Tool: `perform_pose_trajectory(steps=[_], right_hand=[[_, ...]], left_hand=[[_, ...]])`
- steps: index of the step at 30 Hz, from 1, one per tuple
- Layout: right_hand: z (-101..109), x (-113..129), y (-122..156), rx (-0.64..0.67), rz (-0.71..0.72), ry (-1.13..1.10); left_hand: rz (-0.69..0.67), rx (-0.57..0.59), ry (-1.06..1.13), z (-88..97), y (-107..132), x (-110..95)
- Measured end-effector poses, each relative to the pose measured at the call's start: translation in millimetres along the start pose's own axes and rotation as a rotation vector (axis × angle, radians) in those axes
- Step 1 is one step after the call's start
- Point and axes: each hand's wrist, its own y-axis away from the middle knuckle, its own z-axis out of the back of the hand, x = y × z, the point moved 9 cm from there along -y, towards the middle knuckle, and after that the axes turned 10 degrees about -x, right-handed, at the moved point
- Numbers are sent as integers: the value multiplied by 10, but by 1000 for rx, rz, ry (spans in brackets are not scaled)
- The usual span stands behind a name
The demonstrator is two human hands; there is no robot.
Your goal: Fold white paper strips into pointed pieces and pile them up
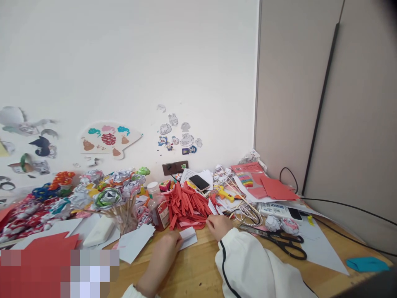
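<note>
My left hand (170, 243) is closed at the left edge of a small white paper (188, 237), folded over and lying on the wooden table. To its right, my right hand (221, 226) rests with curled fingers; what they hold, if anything, is hidden. Just above those fingers stands a folded white strip (212, 208), and I cannot tell whether they touch it. Behind both hands lies a heap of folded red paper strips (187, 205). A bottle with a red label (159, 209) stands left of the heap.
Black-handled scissors (287, 244) lie right of my right sleeve. Behind are a phone (199, 182), a yellow glue gun (226, 193) and red paper sheets (277, 188). Paper flowers (108, 198), sticks and white sheets (135, 244) crowd the left. Black cables (341, 205) cross the right.
</note>
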Motion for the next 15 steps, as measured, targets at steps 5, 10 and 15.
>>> perform_pose_trajectory(steps=[5,10,15], right_hand=[[-30,-6,10,14,-15,-24],[-77,20,13,22,6,-101],[-57,76,25,24,13,-203]], left_hand=[[63,5,97,-4,3,76],[79,20,207,19,-41,109],[139,-2,171,65,-50,132]])
